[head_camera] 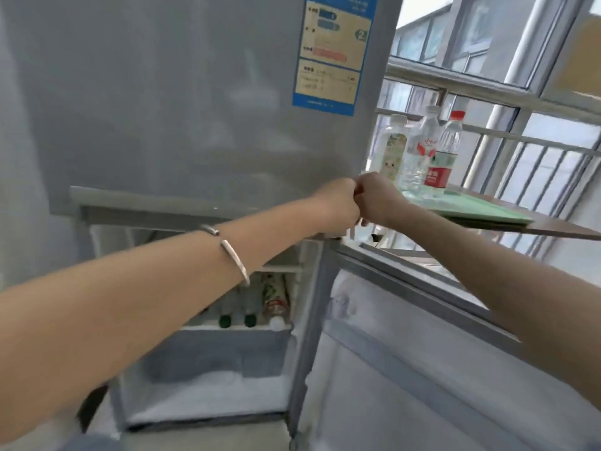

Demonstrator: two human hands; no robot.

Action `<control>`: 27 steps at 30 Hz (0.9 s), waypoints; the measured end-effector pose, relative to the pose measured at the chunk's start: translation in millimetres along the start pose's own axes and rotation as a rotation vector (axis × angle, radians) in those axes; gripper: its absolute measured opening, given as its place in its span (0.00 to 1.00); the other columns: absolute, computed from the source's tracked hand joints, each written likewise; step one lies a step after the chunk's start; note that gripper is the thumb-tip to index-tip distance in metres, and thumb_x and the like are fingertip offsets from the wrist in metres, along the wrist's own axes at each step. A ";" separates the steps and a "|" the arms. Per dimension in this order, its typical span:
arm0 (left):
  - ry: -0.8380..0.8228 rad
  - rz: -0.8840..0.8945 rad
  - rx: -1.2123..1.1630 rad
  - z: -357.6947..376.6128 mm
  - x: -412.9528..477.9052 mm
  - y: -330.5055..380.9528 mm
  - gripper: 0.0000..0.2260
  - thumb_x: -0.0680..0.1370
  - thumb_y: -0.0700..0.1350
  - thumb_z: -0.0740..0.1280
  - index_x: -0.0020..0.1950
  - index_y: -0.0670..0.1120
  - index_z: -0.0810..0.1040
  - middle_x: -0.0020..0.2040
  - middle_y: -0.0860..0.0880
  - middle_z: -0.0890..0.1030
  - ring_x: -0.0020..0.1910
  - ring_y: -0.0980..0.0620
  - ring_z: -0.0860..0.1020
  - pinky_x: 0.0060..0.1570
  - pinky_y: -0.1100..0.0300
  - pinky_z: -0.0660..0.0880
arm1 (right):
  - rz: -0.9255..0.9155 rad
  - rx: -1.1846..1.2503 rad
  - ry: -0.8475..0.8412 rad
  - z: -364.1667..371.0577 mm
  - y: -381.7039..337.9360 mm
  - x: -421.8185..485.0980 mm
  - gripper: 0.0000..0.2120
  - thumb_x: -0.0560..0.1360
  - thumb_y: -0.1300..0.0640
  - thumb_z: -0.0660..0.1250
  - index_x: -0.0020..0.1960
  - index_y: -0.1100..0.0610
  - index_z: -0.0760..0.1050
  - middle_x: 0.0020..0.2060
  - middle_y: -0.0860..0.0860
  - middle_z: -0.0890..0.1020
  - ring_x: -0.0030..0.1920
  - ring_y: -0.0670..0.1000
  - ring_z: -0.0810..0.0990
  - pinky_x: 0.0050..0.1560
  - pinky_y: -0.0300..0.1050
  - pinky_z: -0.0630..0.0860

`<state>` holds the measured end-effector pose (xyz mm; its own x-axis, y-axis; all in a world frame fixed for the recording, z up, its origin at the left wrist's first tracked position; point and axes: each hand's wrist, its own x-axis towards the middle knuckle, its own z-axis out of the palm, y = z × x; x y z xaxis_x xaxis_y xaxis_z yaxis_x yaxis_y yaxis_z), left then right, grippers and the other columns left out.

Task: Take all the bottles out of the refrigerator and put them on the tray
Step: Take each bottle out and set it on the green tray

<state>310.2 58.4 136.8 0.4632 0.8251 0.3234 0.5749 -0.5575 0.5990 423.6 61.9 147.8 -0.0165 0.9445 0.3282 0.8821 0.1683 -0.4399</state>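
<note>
Green tray (481,211) with three upright bottles (419,151) lies just beyond the curled, touching left hand (335,203) and right hand (377,198), whose contents I cannot tell, while remaining bottles (260,307) lie necks-outward low in the refrigerator (162,92), nearer the left arm.

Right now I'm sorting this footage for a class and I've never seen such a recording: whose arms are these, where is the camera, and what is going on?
There is no machine here. A person wears one camera on the head, looking forward and down, so you see their own arms. The left hand and right hand meet in front of the refrigerator, whose lower door is open. They seem to grip something clear, but it is mostly hidden. Three bottles stand on a green tray on a table by the window. More bottles lie inside the refrigerator.
</note>
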 end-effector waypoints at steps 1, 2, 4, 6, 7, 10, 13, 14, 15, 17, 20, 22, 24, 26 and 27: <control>-0.023 -0.035 0.017 -5.3 -11.1 -16.0 0.08 0.75 0.35 0.62 0.49 0.39 0.80 0.46 0.45 0.83 0.48 0.46 0.80 0.46 0.58 0.76 | 0.010 -0.021 -0.063 17.2 -10.6 -1.5 0.09 0.75 0.67 0.59 0.37 0.63 0.75 0.24 0.53 0.77 0.20 0.43 0.76 0.21 0.31 0.71; -0.050 -0.074 0.016 -9.8 -19.9 -33.8 0.09 0.75 0.35 0.62 0.51 0.38 0.80 0.48 0.44 0.84 0.50 0.46 0.80 0.49 0.57 0.76 | 0.020 -0.015 -0.123 35.3 -20.6 -2.8 0.10 0.75 0.66 0.59 0.38 0.64 0.76 0.22 0.53 0.77 0.21 0.45 0.77 0.22 0.33 0.73; -0.102 -0.148 0.033 -16.3 -36.8 -67.9 0.12 0.75 0.35 0.61 0.55 0.39 0.80 0.51 0.43 0.83 0.51 0.45 0.80 0.49 0.56 0.75 | 0.029 0.042 -0.227 70.9 -37.6 -2.4 0.10 0.75 0.67 0.59 0.42 0.68 0.78 0.26 0.58 0.80 0.28 0.54 0.81 0.28 0.40 0.78; -0.135 -0.208 0.090 -23.8 -51.0 -107.0 0.12 0.76 0.36 0.61 0.57 0.39 0.78 0.52 0.43 0.82 0.50 0.45 0.79 0.46 0.55 0.74 | 0.026 0.065 -0.301 112.0 -56.0 1.0 0.12 0.75 0.66 0.59 0.46 0.70 0.80 0.34 0.63 0.83 0.34 0.61 0.84 0.32 0.42 0.80; -0.146 -0.234 0.124 -25.8 -57.9 -124.4 0.12 0.76 0.37 0.62 0.58 0.39 0.78 0.52 0.43 0.82 0.49 0.45 0.78 0.45 0.55 0.75 | 0.026 0.069 -0.331 132.5 -63.0 3.0 0.12 0.74 0.66 0.59 0.47 0.71 0.80 0.36 0.65 0.84 0.38 0.62 0.85 0.33 0.42 0.80; -0.194 -0.321 0.198 -29.3 -70.6 -183.7 0.11 0.76 0.38 0.63 0.57 0.39 0.78 0.47 0.44 0.80 0.43 0.48 0.77 0.40 0.57 0.73 | 0.037 0.067 -0.419 195.6 -80.2 14.2 0.11 0.72 0.67 0.61 0.43 0.69 0.81 0.35 0.65 0.84 0.40 0.62 0.86 0.40 0.51 0.82; -0.215 -0.391 0.226 -27.7 -80.5 -243.6 0.11 0.77 0.39 0.62 0.56 0.38 0.79 0.48 0.43 0.81 0.44 0.47 0.78 0.41 0.56 0.74 | 0.042 0.063 -0.441 259.5 -92.7 27.6 0.07 0.73 0.65 0.63 0.41 0.65 0.79 0.36 0.62 0.84 0.40 0.59 0.85 0.42 0.53 0.83; -0.214 -0.417 0.228 -24.5 -83.5 -262.7 0.11 0.77 0.39 0.62 0.56 0.38 0.79 0.51 0.42 0.82 0.48 0.45 0.80 0.45 0.54 0.76 | 0.034 0.042 -0.442 278.4 -95.7 30.1 0.06 0.73 0.65 0.63 0.40 0.63 0.78 0.39 0.61 0.84 0.42 0.59 0.85 0.41 0.50 0.81; -0.205 -0.450 0.234 -21.5 -86.3 -281.5 0.11 0.77 0.38 0.61 0.56 0.38 0.79 0.54 0.41 0.82 0.52 0.43 0.81 0.49 0.54 0.76 | 0.027 0.020 -0.443 296.5 -98.7 33.1 0.06 0.74 0.64 0.62 0.40 0.61 0.77 0.41 0.60 0.82 0.44 0.58 0.83 0.38 0.47 0.77; -0.191 -0.537 0.269 -13.5 -91.9 -321.2 0.12 0.78 0.39 0.61 0.56 0.38 0.80 0.55 0.42 0.82 0.55 0.43 0.80 0.51 0.55 0.76 | 0.036 0.028 -0.453 336.3 -101.8 42.5 0.08 0.74 0.65 0.60 0.37 0.59 0.73 0.40 0.57 0.78 0.43 0.55 0.80 0.34 0.42 0.69; -0.182 -0.683 0.245 2.3 -94.2 -380.2 0.10 0.78 0.44 0.60 0.50 0.42 0.79 0.50 0.44 0.83 0.55 0.44 0.81 0.47 0.58 0.76 | 0.095 0.082 -0.504 386.4 -106.9 55.3 0.09 0.76 0.66 0.58 0.42 0.60 0.76 0.45 0.58 0.79 0.44 0.54 0.77 0.38 0.42 0.72; -0.119 -0.766 0.162 14.2 -92.9 -408.6 0.11 0.77 0.43 0.61 0.54 0.38 0.77 0.51 0.41 0.81 0.56 0.43 0.80 0.49 0.57 0.77 | 0.124 0.119 -0.523 410.6 -109.1 61.2 0.11 0.76 0.67 0.56 0.39 0.58 0.74 0.47 0.58 0.77 0.48 0.55 0.76 0.38 0.42 0.71; -0.029 -0.809 0.081 19.0 -92.8 -421.4 0.16 0.77 0.41 0.61 0.62 0.34 0.74 0.58 0.38 0.80 0.58 0.42 0.79 0.55 0.55 0.77 | 0.156 0.141 -0.502 430.4 -108.8 65.8 0.12 0.78 0.65 0.55 0.37 0.57 0.70 0.46 0.59 0.78 0.46 0.53 0.74 0.30 0.40 0.64; 0.022 -0.850 0.014 23.9 -89.2 -430.4 0.16 0.79 0.41 0.60 0.64 0.35 0.73 0.61 0.38 0.79 0.61 0.41 0.78 0.58 0.55 0.75 | 0.212 0.180 -0.487 443.9 -105.4 68.5 0.10 0.79 0.62 0.55 0.44 0.58 0.74 0.52 0.59 0.81 0.45 0.52 0.74 0.31 0.40 0.65; 0.057 -0.869 -0.040 26.4 -86.8 -435.9 0.16 0.79 0.41 0.60 0.65 0.36 0.73 0.62 0.39 0.78 0.62 0.41 0.77 0.60 0.55 0.74 | 0.233 0.201 -0.485 448.2 -102.7 68.7 0.10 0.79 0.61 0.55 0.49 0.59 0.75 0.55 0.60 0.81 0.47 0.53 0.75 0.35 0.41 0.69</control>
<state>37.2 227.3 -171.6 -0.1634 0.9607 -0.2244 0.6847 0.2742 0.6752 120.9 235.9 -159.1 -0.0883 0.9765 -0.1968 0.7821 -0.0544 -0.6208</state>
